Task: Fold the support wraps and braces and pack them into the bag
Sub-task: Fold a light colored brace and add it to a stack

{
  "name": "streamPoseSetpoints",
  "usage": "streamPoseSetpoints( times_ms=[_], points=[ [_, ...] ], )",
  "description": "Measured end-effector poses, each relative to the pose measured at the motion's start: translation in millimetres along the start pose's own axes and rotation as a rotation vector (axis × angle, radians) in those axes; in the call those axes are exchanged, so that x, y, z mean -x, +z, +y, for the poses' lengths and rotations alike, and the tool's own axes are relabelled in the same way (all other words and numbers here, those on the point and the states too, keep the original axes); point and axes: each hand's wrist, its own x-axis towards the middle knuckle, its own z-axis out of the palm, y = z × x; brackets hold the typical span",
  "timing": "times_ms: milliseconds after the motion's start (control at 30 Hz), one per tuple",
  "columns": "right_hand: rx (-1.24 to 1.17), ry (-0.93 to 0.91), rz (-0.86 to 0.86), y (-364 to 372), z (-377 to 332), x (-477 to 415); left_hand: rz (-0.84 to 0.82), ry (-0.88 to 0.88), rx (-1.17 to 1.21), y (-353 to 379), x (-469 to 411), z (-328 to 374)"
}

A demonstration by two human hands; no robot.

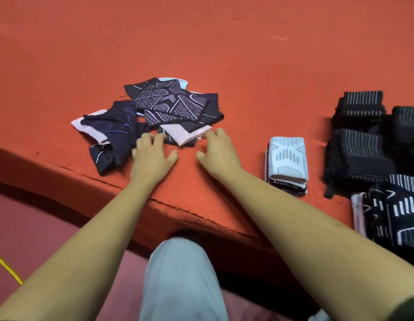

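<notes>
Hands, left (152, 156) and right (218, 151), relaxed on wrap pile (169, 107); folded stack (287, 158), black braces (363, 156) rightward.

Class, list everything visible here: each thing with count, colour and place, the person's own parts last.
loose wraps: one heap, navy-purple and pink, centre
folded stack: one, white-topped, right of hands
black braces: several, white-striped, right edge
patterned wraps: one stack, black-white, lower right
surface: one, orange-red, under the wraps
cord: one, yellow, lower left
trouser leg: one, pale grey, bottom centre
left hand: one, touching heap
right hand: one, at heap's pink corner
</notes>
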Motion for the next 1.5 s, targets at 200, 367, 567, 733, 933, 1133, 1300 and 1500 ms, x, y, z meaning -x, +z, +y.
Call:
streamPoseSetpoints(
  times_ms=[200, 367, 567, 733, 933, 1133, 1300, 1500],
  points=[
    [0.114, -0.226, 0.018, 24, -14, -31, 0.011, -0.022, 0.058, 3, -4, -6],
    [0.104, -0.185, 0.119, 42, -20, -42, 0.017, -0.02, 0.086, 3, -5, -9],
    [-0.115, -0.179, 0.196, 22, -16, -32, 0.017, -0.035, 0.146, 1, -5, -8],
    [-0.113, -0.275, 0.188, -3, -2, 11, 0.005, -0.036, 0.216, -3, -4, -6],
    [-0.082, -0.325, 0.153, -21, 17, 68, -0.003, -0.017, 0.314, -7, 2, -6],
    [-0.072, -0.346, 0.013, -30, 32, 99, -0.006, 0.012, 0.275, -15, 11, 3],
    [-0.123, -0.377, 0.027, -41, 40, 116, -0.035, 0.056, 0.5, -25, 35, 19],
    [-0.245, -0.478, 0.19, -58, 33, 140, -0.241, 0.204, 0.809, -35, 46, 51]
  ],
)
